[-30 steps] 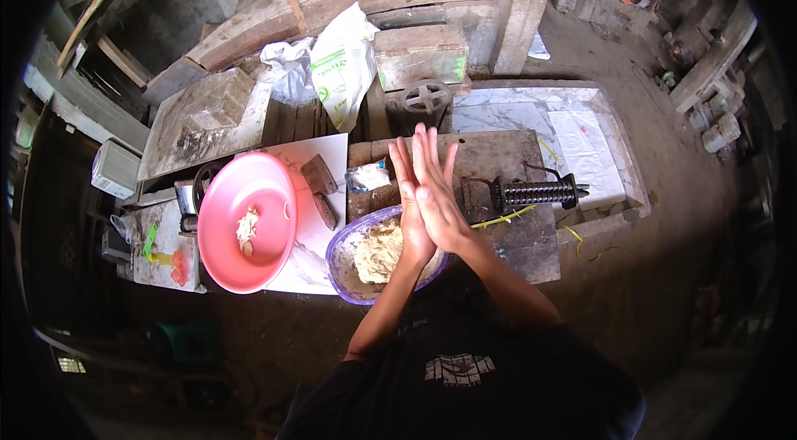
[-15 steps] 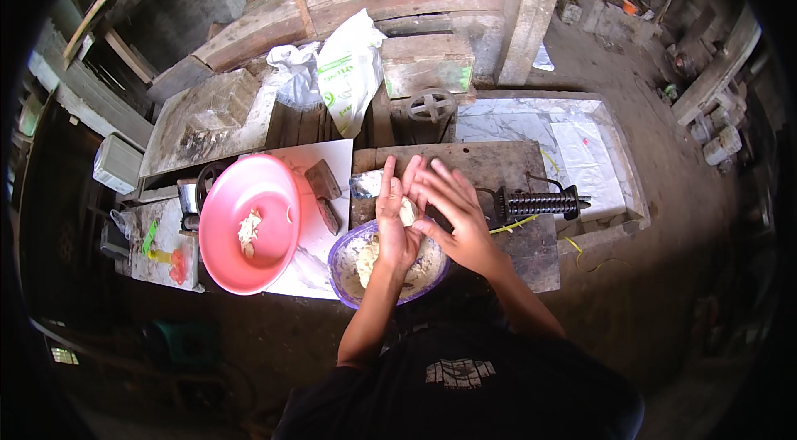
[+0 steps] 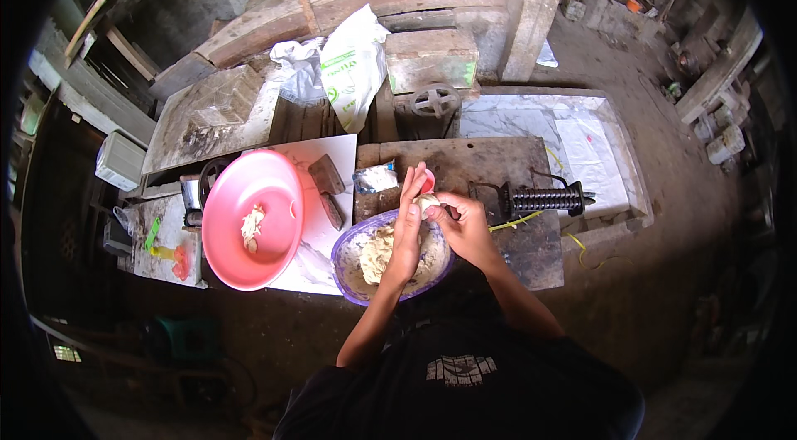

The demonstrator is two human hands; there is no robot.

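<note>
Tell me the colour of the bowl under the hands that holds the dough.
The bowl is translucent purple, with pale dough inside; the head view shows it best.

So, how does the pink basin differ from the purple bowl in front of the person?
The pink basin is wider and shallower than the purple bowl. The pink basin holds only a small scrap of dough, while the purple bowl is filled with a big mass of it. The pink basin sits untouched to the left, whereas both hands, left and right, work a dough piece over the purple bowl. Both are round.
</note>
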